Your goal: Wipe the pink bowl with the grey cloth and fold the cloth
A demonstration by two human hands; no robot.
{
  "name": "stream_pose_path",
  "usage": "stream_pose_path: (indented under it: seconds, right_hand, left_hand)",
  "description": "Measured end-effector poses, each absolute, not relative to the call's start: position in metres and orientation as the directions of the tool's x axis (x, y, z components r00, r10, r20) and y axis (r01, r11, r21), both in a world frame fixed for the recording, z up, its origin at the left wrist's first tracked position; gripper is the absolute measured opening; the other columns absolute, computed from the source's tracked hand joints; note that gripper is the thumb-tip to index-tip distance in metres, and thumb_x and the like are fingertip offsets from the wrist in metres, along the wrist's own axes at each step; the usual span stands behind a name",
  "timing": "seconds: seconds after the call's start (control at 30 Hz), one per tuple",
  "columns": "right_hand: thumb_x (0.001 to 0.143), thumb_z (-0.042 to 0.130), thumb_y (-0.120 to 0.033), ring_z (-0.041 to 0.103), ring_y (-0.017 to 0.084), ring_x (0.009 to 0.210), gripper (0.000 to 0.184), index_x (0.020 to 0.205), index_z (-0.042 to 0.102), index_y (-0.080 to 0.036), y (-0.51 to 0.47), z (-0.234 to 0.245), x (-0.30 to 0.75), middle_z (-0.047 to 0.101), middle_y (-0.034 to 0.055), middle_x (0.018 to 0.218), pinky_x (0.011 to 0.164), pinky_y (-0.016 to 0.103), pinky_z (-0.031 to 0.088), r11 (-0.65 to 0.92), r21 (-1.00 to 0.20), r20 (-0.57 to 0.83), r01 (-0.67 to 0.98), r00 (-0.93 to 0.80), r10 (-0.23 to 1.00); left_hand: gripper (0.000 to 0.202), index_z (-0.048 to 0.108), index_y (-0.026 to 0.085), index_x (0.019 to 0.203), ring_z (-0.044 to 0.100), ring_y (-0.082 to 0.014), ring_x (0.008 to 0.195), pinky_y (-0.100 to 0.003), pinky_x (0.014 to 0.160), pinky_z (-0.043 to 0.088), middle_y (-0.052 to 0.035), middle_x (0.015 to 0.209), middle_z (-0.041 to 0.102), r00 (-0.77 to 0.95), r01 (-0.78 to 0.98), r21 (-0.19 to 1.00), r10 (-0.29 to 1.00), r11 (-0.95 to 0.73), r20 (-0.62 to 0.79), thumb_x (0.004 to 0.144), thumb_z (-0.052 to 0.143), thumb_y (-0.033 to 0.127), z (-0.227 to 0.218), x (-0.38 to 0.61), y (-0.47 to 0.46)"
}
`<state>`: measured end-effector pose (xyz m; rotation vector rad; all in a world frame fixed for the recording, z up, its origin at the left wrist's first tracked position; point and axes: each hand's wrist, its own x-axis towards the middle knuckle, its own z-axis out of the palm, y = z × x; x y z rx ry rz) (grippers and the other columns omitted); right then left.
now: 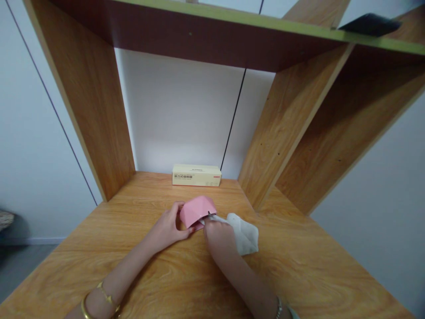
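Note:
A pink faceted container [198,210], perhaps a bowl, is tipped on its side over the desk, its opening turned toward my right hand. Wrapped around its left side is my left hand [170,225], thumb below and fingers behind. My right hand [217,235] is closed at the opening, with its fingertips partly hidden there. It grips a white cloth [244,234], whose loose end spreads to the right over the desk. A small dark spot shows at the container's rim; I cannot tell what it is.
On the wooden desk [159,283], a cream-coloured long box [196,176] stands against the white back wall. Wooden uprights [292,128] rise on both sides beneath a shelf [199,33]. A dark flat object [372,25] lies on the shelf at upper right.

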<state>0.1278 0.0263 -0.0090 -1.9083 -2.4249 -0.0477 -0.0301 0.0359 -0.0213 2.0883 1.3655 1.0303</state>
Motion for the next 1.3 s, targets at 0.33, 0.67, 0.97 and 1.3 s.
stream_pose_path:
  seconds: [0.33,0.67,0.97,1.3]
  right_hand:
    - [0.083,0.035,-0.023,0.06,0.016,0.086,0.031,0.102,0.06,-0.026,0.025,-0.015,0.13,0.067,0.0026,0.092,0.069,0.022,0.039,0.382,-0.35,0.114,0.855,-0.366,0.924]
    - [0.082,0.034,-0.021,0.062,0.018,0.071,0.034,0.11,0.054,-0.024,0.026,-0.008,0.138,0.068,0.0058,0.083,0.061,0.026,0.038,0.291,-0.081,0.235,0.953,-0.265,0.935]
    - [0.086,0.032,-0.027,0.062,0.019,0.071,0.032,0.11,0.053,-0.025,0.037,-0.009,0.153,0.067,0.0067,0.077,0.056,0.025,0.034,0.018,-0.119,0.23,0.993,0.01,0.973]
    - [0.08,0.037,-0.05,0.061,0.019,0.072,0.039,0.097,0.061,-0.024,0.035,-0.013,0.145,0.068,0.0047,0.076,0.059,0.025,0.037,0.151,-0.322,0.087,0.935,-0.13,0.988]
  left_hand:
    - [0.058,0.042,0.017,0.106,0.055,-0.0235,0.097,-0.037,0.086,0.041,-0.0105,0.104,0.059,0.22,0.345,0.859,0.922,-0.379,0.318,0.059,0.071,0.036,-0.031,-0.036,0.045]
    - [0.046,0.044,0.017,0.088,0.063,-0.0207,0.075,-0.033,0.067,0.048,-0.0059,0.08,0.065,-0.034,0.163,0.977,0.989,-0.139,0.146,0.055,0.071,0.034,-0.034,-0.035,0.052]
    - [0.037,0.05,0.016,0.075,0.061,-0.0151,0.056,-0.023,0.055,0.044,-0.0001,0.058,0.063,-0.128,-0.047,0.999,0.992,0.009,-0.015,0.051,0.074,0.029,-0.028,-0.034,0.055]
    - [0.04,0.056,0.013,0.072,0.06,-0.0165,0.053,-0.025,0.053,0.043,-0.0011,0.053,0.061,-0.179,-0.24,0.971,0.983,-0.015,-0.029,0.061,0.059,0.051,-0.031,-0.045,0.064]
